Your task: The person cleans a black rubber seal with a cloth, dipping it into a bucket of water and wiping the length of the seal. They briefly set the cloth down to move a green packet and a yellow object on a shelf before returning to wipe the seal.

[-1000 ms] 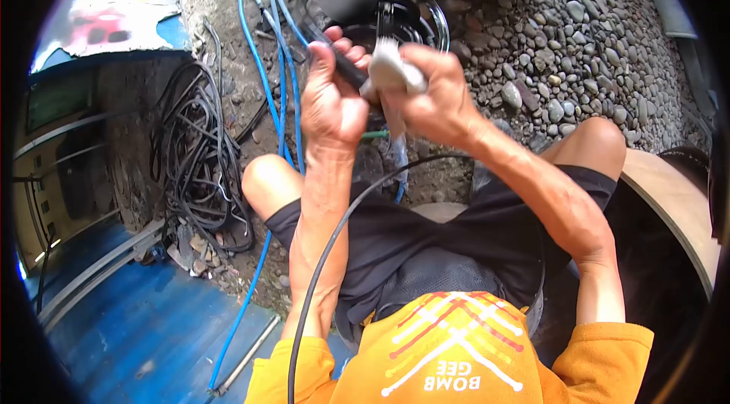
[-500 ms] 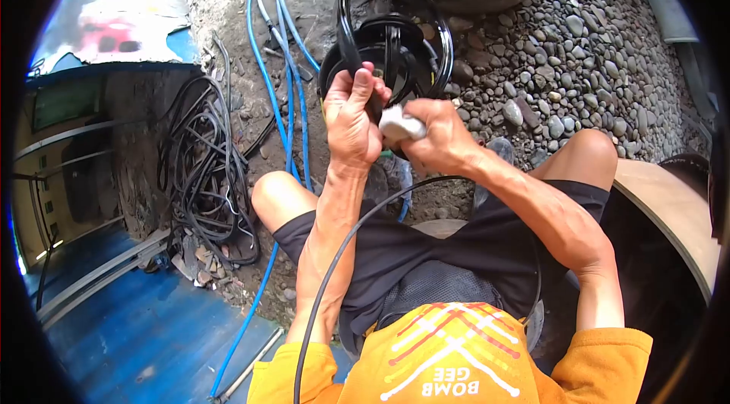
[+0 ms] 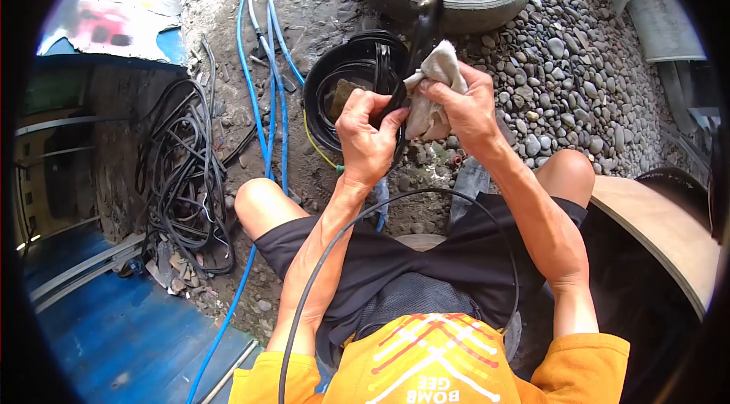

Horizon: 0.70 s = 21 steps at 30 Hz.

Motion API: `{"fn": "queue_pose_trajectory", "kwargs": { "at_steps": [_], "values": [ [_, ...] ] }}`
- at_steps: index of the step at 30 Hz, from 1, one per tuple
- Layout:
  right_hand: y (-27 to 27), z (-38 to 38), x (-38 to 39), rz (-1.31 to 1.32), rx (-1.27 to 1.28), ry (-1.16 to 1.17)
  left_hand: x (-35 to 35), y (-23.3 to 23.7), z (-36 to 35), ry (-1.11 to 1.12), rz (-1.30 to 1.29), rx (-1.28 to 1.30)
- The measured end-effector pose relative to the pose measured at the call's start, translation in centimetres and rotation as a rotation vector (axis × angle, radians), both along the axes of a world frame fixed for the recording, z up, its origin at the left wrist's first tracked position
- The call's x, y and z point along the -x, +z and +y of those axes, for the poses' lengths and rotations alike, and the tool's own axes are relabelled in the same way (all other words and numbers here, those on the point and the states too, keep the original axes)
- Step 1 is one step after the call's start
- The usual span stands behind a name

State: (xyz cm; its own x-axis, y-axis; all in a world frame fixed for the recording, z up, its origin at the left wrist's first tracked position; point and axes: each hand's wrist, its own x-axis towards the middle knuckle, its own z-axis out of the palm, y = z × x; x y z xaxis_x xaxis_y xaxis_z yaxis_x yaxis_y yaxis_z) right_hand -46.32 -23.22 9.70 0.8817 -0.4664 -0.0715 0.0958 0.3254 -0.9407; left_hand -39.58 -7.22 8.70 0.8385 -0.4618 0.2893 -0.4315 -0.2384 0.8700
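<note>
My left hand (image 3: 366,134) pinches a black tube (image 3: 397,104) in front of me. Close on its right, my right hand (image 3: 468,104) grips a whitish cloth (image 3: 437,92) that lies against the same tube. The tube's upper part is blurred and rises between the hands toward the tire. Behind my left hand, a round black basin (image 3: 313,111) on the ground contains dark water or a dark coil, which I cannot make out clearly, and a brownish piece (image 3: 341,98). Loops of black tube hang over its rim.
An old tire (image 3: 456,9) lies ahead, with a black metal frame over it. Blue hoses (image 3: 271,115) run along the left, beside tangled black cables (image 3: 186,176). Gravel (image 3: 578,92) covers the right side. A curved wooden board (image 3: 661,221) stands near my right knee.
The large black loop above the basin has shifted into a blurred length between my hands. My right hand and the cloth moved up and right, and the cloth shows more. The view has shifted slightly.
</note>
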Motion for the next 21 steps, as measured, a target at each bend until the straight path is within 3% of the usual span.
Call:
{"fn": "queue_pose_trajectory", "kwargs": {
  "at_steps": [6,10,17,21],
  "values": [
    [-0.2,-3.1,0.3,0.115,-0.173,-0.127,-0.5,0.2,0.1,-0.02,-0.373,-0.182],
    [0.3,-4.8,0.7,0.19,-0.4,-0.044,-1.0,0.6,0.3,0.029,-0.561,-0.247],
    [-0.8,-7.3,0.0,0.089,-0.883,0.042,-1.2,1.4,0.9,0.02,-0.717,-0.098],
    [-0.2,-9.0,-0.1,0.079,-0.807,0.039,-0.8,2.1,1.4,-0.036,-0.772,-0.063]
  ]
}}
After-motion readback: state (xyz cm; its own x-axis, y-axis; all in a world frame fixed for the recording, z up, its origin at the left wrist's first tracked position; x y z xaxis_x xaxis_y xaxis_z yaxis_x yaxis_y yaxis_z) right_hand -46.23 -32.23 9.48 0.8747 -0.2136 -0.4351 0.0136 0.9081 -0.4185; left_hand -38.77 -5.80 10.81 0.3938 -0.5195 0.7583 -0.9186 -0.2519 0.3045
